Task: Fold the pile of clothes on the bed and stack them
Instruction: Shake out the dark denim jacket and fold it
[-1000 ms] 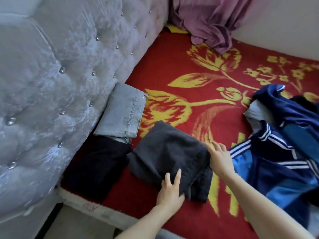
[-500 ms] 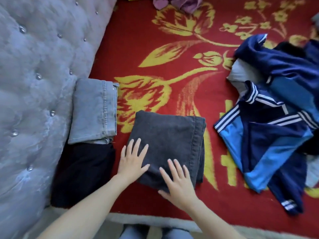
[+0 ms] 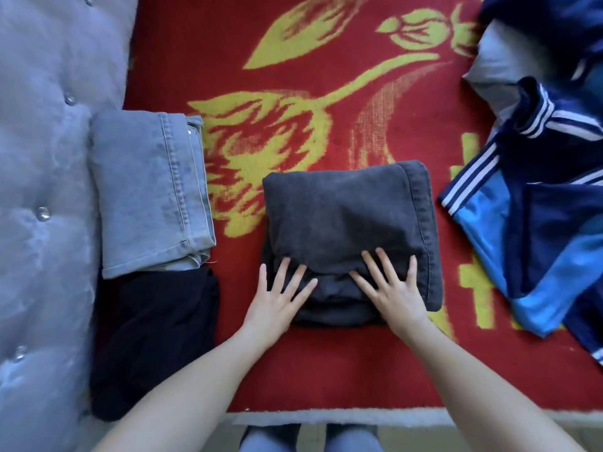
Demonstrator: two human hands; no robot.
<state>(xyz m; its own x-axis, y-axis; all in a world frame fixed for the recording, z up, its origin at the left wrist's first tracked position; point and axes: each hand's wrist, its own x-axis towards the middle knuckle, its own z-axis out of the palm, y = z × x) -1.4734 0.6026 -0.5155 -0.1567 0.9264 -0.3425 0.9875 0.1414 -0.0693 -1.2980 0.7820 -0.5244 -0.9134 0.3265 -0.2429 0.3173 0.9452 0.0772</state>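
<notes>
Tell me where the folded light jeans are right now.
The light jeans lie at the left of the head view, against the headboard, their near end meeting the black garment, left of the grey bundle.

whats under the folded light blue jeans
A black folded garment sticks out from under the near edge of the light blue jeans. How far it runs beneath them is covered, as is anything else lying under there.

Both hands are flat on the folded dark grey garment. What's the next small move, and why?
Probably grip the dark grey garment and lift it onto the folded light blue jeans: it looks folded, with the left hand and right hand flat on its near edge.
</notes>
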